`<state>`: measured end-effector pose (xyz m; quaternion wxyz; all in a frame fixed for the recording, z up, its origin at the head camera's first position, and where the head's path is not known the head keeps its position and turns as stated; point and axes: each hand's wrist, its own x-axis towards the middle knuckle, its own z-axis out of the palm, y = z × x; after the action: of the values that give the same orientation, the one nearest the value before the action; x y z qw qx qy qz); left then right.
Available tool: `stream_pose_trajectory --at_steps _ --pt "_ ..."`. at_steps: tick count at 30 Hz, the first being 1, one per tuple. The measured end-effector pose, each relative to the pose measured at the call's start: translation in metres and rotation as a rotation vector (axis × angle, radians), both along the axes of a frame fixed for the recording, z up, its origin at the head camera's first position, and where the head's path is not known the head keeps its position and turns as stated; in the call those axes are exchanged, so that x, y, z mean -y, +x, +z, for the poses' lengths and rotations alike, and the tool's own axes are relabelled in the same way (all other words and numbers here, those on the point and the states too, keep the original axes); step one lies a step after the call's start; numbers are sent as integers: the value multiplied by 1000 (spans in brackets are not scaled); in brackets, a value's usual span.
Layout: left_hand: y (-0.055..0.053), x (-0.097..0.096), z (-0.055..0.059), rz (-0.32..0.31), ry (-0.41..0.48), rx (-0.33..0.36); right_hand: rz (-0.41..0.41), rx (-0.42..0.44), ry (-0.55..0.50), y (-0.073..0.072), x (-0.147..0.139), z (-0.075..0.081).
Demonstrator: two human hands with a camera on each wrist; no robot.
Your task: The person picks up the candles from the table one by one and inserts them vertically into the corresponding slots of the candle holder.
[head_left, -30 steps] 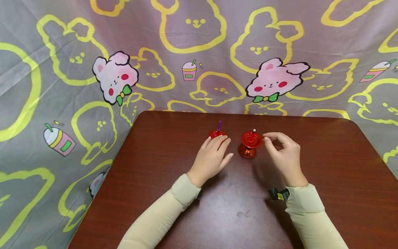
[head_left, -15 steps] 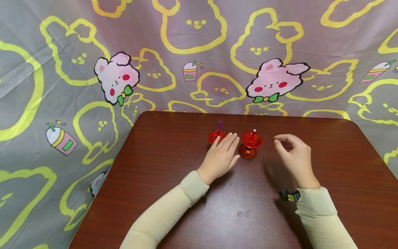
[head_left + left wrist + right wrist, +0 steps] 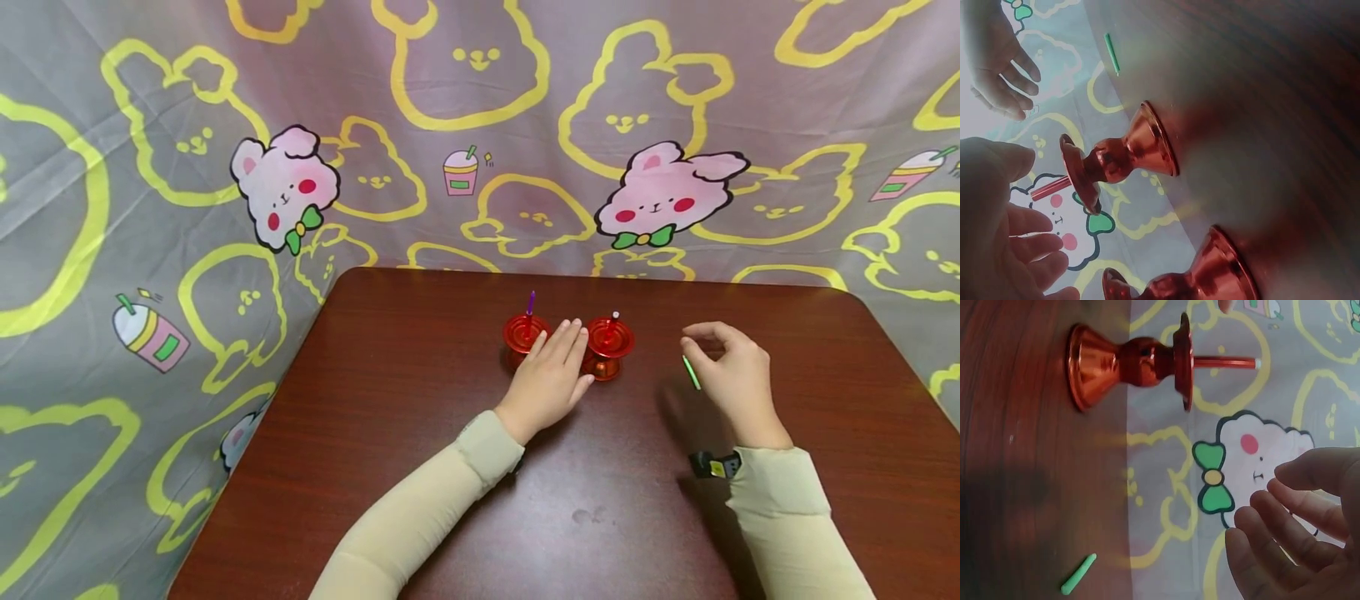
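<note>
Two shiny red candle holders stand side by side on the table. The left candle holder [image 3: 517,330] has a thin purple candle [image 3: 531,303] upright in it. The right candle holder [image 3: 609,340] bears a short red stick with a white tip [image 3: 1227,362]. My left hand [image 3: 546,377], fingers straight and side by side, hovers in front of the gap between the holders and overlaps both in the head view. Further right, my right hand [image 3: 731,379] is raised with loosely bent fingers and nothing in them. Below it a small green candle [image 3: 692,372] lies on the table.
The brown wooden table [image 3: 390,400] has rounded far corners. Grey cloth [image 3: 480,150] printed with yellow outlines and pink rabbits hangs behind it and along the left side. A dark wrist strap [image 3: 716,467] shows at my right cuff.
Both hands have moved to the right. The left hand has uncovered the left candle holder, and the right hand has drawn away from the right one. The green candle has come into view.
</note>
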<state>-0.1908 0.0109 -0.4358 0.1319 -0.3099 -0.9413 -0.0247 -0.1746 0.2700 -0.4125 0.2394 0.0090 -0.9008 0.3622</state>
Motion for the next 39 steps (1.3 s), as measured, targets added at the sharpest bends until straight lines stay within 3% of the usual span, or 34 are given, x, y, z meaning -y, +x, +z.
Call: stream_pose_trajectory --at_steps 8,20,31,39 --pt "-4 -10 0 3 -12 21 -5 85 18 -4 -15 -6" --pt "-6 -23 -2 23 -13 52 49 236 50 -9 -28 -16" --pt "-9 -26 -4 32 -32 13 105 325 88 -23 -37 -25" --pt "-10 -30 -4 31 -31 2 86 357 129 -31 -40 -27"
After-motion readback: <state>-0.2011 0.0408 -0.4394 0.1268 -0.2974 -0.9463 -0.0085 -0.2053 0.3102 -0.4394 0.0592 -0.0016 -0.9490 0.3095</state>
